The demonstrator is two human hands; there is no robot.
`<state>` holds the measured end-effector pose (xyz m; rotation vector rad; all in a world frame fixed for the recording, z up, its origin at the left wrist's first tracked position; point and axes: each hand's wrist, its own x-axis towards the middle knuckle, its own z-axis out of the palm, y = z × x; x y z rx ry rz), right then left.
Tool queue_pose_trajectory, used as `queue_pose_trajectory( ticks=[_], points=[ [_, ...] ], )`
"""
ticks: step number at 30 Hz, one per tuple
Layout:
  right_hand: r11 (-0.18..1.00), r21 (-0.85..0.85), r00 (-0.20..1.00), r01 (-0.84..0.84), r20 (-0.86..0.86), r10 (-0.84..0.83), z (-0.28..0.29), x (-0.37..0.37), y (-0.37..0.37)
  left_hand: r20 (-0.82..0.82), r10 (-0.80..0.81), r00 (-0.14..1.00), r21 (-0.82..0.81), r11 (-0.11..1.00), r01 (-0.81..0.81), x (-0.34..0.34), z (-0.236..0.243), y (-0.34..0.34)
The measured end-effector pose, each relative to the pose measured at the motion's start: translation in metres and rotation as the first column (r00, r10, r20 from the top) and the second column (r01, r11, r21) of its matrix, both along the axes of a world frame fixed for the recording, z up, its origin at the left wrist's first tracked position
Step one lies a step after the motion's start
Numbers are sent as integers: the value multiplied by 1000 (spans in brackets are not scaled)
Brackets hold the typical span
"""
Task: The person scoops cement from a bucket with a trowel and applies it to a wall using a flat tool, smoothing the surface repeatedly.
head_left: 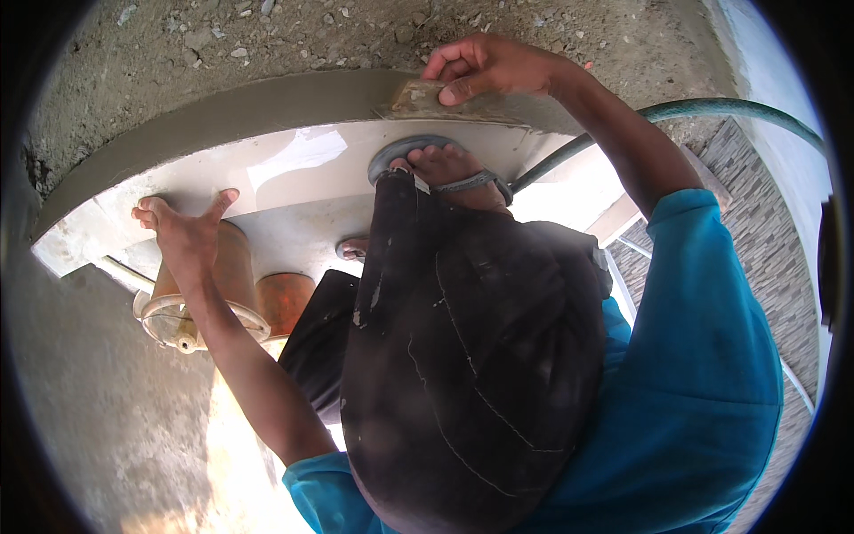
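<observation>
My right hand [494, 67] is at the far side of a low concrete ledge. Its thumb and curled fingers close on the end of a thin, flat, brownish piece [422, 100], perhaps a strip of board, lying along the ledge's smooth grey cement band [294, 98]. My left hand [184, 230] presses on the pale top of the ledge [213, 178], thumb and fingers spread, holding nothing. Just below that hand stands an orange-brown bucket [233, 254] with a whitish rim, partly hidden by my wrist.
A second reddish bucket [285, 298] stands beside the first. My sandalled foot [454, 169] is on the ledge. A green hose [712, 109] curves past my right arm. Stony soil [302, 36] lies beyond the ledge, and a patterned wall [765, 249] rises at right.
</observation>
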<state>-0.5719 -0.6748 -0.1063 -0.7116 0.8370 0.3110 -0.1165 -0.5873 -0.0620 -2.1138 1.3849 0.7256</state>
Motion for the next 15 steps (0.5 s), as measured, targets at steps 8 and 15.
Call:
queue_pose_trajectory(
  ticks=[8,15],
  points=[
    [998,-63,995,29,-97,-35,6,-37,-14,17,15,1000,35,999,-16,-4,4,-4],
    [990,-105,951,-93,-305,57,-46,-81,21,31,3,1000,45,999,-4,-4,2,-4]
  ],
)
